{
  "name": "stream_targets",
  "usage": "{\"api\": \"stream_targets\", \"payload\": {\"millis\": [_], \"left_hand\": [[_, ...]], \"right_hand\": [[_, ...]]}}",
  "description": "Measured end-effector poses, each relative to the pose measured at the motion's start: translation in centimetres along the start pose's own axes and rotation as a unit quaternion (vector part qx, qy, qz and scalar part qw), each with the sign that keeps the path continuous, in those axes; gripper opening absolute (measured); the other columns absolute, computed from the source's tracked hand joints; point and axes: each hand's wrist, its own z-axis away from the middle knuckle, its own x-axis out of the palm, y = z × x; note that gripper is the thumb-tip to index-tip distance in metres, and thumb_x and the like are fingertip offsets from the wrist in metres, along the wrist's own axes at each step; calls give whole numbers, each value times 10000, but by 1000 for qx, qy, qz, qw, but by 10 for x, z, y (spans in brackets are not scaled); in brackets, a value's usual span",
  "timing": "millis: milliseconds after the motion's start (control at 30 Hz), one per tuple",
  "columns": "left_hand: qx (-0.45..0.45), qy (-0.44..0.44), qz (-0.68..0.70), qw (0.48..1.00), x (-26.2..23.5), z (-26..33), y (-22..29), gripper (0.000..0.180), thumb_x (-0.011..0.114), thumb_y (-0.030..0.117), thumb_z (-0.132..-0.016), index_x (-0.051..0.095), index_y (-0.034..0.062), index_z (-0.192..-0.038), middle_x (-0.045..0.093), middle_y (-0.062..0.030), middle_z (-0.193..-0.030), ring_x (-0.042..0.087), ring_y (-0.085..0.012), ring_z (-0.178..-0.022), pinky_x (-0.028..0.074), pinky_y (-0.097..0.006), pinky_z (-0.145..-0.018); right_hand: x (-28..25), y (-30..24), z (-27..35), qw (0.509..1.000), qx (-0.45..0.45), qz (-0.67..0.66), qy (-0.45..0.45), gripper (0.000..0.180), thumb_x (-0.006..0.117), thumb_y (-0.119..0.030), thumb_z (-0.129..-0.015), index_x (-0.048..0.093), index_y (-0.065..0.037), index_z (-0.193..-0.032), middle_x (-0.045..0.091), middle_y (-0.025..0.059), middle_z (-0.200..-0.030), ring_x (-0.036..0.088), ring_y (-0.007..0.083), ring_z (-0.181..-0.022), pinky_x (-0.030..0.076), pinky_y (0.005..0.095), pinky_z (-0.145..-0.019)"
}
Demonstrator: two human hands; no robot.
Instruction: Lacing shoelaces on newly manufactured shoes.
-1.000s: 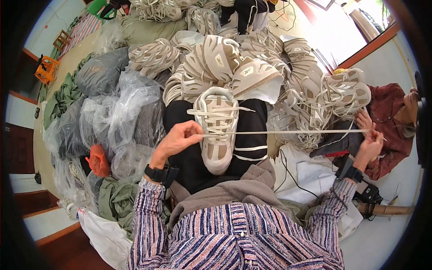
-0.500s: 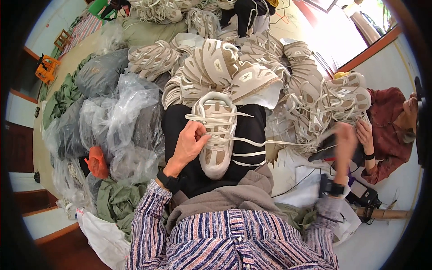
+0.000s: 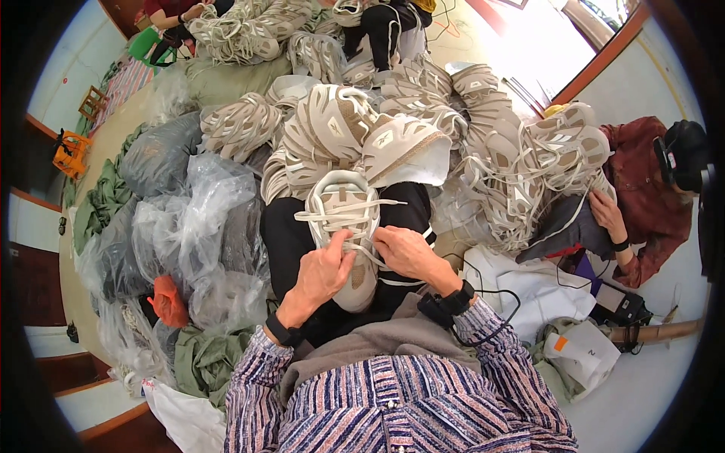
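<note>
A beige and white sneaker [image 3: 356, 290] rests on my lap between my black-trousered thighs, toe toward me. A cream shoelace [image 3: 340, 215] crosses its upper in several rows, and a loose tip sticks out to the right. My left hand [image 3: 323, 273] is closed at the left side of the lacing, thumb and forefinger pinching the lace. At the shoe's right edge my right hand [image 3: 411, 253] is closed too, its fingertips on the lace beside the eyelets. The lace ends inside my fingers are hidden.
Piled sneakers [image 3: 330, 124] lie just beyond my knees. Clear plastic bags [image 3: 219, 196] with dark contents fill the left, near an orange-red bag [image 3: 168, 300]. To the right, a person in a dark red shirt [image 3: 638, 204] handles another shoe. White sheets [image 3: 521, 291] lie beside me.
My right hand has come back from the far right to the shoe, and the lace stretched out that way is no longer taut. My left hand stays at the lacing.
</note>
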Motion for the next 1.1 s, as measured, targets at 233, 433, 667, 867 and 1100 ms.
{"api": "stream_targets", "payload": {"millis": [233, 433, 667, 867, 1100], "left_hand": [[11, -52, -112, 992, -6, -9, 3, 370, 579, 168, -828, 446, 46, -1150, 599, -172, -605, 616, -364, -584, 474, -446, -500], [29, -76, -6, 997, 3, -3, -12, 355, 502, 177, -846, 394, 38, -1154, 594, -240, -647, 616, -402, -634, 467, -501, -549], [-65, -296, 290, 908, -18, -14, -23, 497, 443, 202, -939, 240, 90, -1378, 625, -44, -646, 524, -126, -509, 385, -276, -461], [-141, -426, 304, 840, -40, -36, -24, 513, 363, 216, -963, 186, 111, -1433, 617, -55, -600, 457, -90, -432, 301, -225, -379], [-41, -421, 194, 885, -37, -45, -39, 490, 360, 152, -942, 259, 172, -1420, 607, -85, -609, 549, -129, -518, 398, -291, -452]], "right_hand": [[-3, -30, -16, 986, -12, 167, 7, 119, 560, -123, -711, 569, -28, -781, 604, 176, -733, 629, 349, -669, 492, 449, -566], [7, -20, -17, 996, 41, 74, -14, 166, 499, -141, -800, 566, 9, -771, 619, 190, -704, 612, 368, -666, 466, 459, -582], [-7, -13, -8, 943, 196, -257, -82, 233, 534, -187, -855, 593, 32, -802, 587, 68, -591, 563, 122, -511, 454, 268, -484], [-7, -11, -9, 921, 234, -293, -101, 231, 534, -164, -891, 593, 54, -839, 608, 69, -661, 571, 123, -536, 489, 251, -500], [-7, -1, -5, 900, 236, -357, -84, 184, 534, -112, -893, 578, 66, -878, 625, 95, -707, 614, 148, -579, 535, 263, -528]]}}
